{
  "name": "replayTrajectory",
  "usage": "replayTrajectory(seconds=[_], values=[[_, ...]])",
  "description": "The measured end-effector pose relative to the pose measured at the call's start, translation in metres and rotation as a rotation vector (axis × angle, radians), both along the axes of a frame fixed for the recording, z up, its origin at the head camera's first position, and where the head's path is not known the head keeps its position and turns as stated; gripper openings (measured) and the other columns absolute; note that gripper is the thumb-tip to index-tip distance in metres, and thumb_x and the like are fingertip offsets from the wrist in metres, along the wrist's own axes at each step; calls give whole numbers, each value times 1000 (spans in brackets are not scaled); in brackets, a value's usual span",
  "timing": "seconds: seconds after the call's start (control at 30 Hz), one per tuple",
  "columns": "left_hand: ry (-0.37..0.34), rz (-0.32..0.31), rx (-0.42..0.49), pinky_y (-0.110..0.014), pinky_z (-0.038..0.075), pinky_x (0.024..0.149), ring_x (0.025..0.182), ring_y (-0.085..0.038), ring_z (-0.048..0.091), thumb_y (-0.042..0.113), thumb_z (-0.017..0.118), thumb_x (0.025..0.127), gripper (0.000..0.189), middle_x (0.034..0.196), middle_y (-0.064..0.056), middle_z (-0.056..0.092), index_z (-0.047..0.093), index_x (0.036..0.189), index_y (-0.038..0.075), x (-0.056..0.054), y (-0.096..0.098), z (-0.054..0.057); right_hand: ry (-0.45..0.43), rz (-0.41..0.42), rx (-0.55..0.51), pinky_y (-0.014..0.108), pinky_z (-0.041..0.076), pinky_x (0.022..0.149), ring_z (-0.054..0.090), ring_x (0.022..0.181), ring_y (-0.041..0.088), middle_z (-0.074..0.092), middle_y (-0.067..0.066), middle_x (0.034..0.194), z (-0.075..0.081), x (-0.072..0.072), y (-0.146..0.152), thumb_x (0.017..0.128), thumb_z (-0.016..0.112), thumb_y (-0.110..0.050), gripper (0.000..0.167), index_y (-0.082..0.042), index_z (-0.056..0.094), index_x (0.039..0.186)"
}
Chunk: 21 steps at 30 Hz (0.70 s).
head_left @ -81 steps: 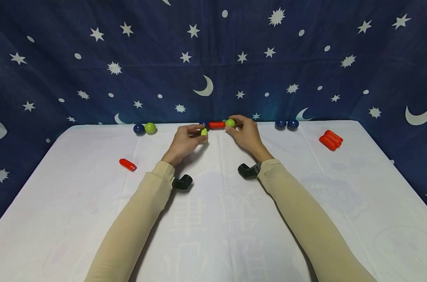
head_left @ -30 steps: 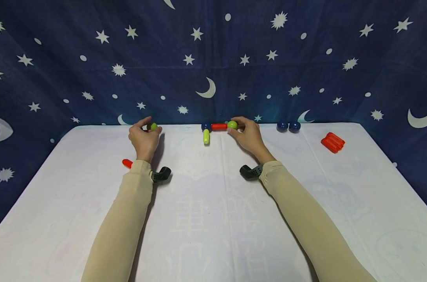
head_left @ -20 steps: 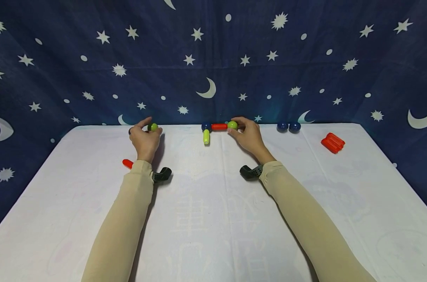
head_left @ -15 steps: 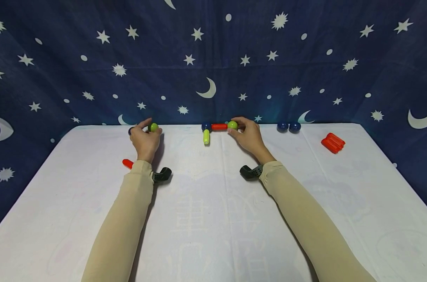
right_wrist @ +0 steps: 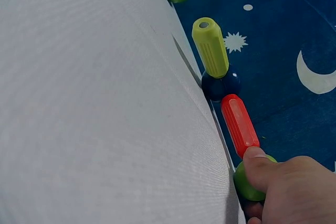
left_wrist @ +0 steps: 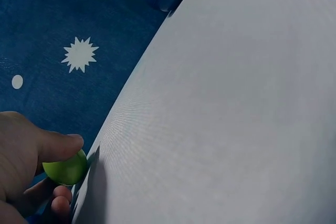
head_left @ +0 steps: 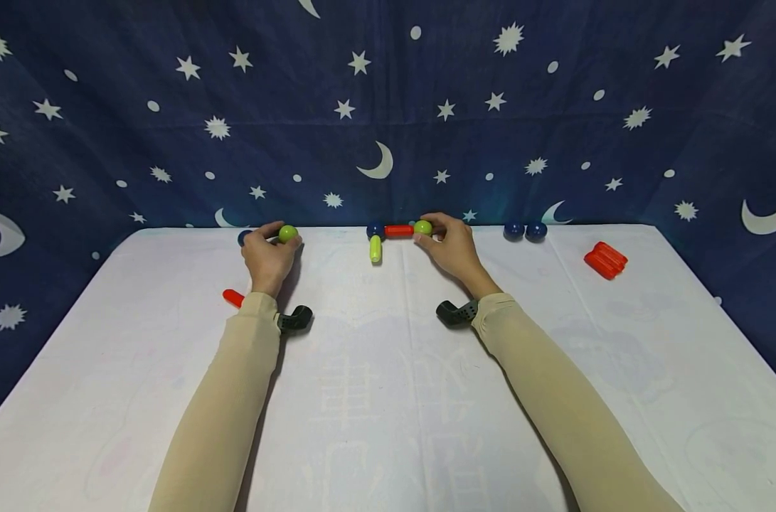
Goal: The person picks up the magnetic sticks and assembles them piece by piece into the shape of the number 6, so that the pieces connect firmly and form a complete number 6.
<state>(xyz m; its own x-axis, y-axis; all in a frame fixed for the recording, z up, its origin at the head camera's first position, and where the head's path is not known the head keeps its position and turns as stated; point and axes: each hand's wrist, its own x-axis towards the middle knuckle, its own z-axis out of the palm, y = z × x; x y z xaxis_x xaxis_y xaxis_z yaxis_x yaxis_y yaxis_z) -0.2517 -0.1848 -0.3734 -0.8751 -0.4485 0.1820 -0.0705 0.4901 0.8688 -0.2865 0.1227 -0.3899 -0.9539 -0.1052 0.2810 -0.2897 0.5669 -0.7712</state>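
My left hand (head_left: 266, 259) pinches a green ball (head_left: 288, 234) between thumb and fingers near the table's back edge. Just left of that hand, a dark blue ball (head_left: 243, 237) is partly covered by it. With thumb and fingers my right hand (head_left: 453, 245) holds a second green ball (head_left: 422, 227). This ball sits at the end of a red ridged rod (head_left: 399, 230), whose other end meets a blue ball (head_left: 375, 230). From the blue ball a yellow-green rod (right_wrist: 210, 48) sticks up in the right wrist view, its free end showing a grey disc.
A loose red rod (head_left: 232, 297) lies beside the left wrist, partly hidden by the sleeve. Two blue balls (head_left: 525, 232) rest side by side right of my right hand. Several red rods (head_left: 606, 260) lie together farther right. A star-patterned cloth (head_left: 388, 107) hangs behind the white table.
My left hand has let go of the yellow-green rod, moved left to the green ball and now shifts it slightly right, away from the blue ball. The right hand keeps its place.
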Motion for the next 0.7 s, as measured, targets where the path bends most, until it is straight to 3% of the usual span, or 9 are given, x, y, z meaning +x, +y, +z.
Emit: replayTrajectory(seconds=[0.23, 0.3, 0.47, 0.53, 0.7], values=[[34, -13, 6, -38, 49, 94, 107, -30, 62, 8, 76, 89, 45, 126, -21, 65, 64, 131, -4, -1, 3, -1, -1, 2, -4, 36, 48, 90, 61, 105, 25, 68, 15, 119, -1, 0, 0, 93, 76, -15, 40, -2, 65, 130], [48, -21, 14, -37, 44, 100, 105, -31, 64, 7, 76, 88, 44, 125, -21, 66, 65, 130, -5, -2, 4, 0, -4, 0, -1, 37, 48, 90, 61, 105, 25, 68, 15, 120, -1, 0, 0, 93, 76, -15, 40, -2, 65, 130], [80, -67, 97, -33, 46, 101, 107, -29, 65, 6, 76, 88, 43, 124, -20, 65, 65, 128, -4, -3, 8, 3, -6, -1, 2, 37, 48, 91, 61, 106, 25, 68, 14, 121, -1, 0, 1, 93, 76, -15, 41, -3, 65, 131], [88, -85, 134, -32, 52, 94, 108, -28, 65, 6, 76, 89, 42, 124, -20, 64, 66, 128, -3, -3, 10, 4, -4, 1, 2, 37, 48, 91, 61, 106, 25, 68, 15, 120, -1, 0, 1, 93, 76, -15, 41, -3, 65, 131], [104, -131, 173, -28, 52, 93, 109, -28, 64, 5, 75, 89, 42, 125, -19, 63, 66, 129, -2, -2, 16, 10, -2, 4, 4, 37, 48, 91, 62, 106, 25, 68, 15, 120, -1, -1, 1, 93, 76, -15, 41, -2, 65, 131]])
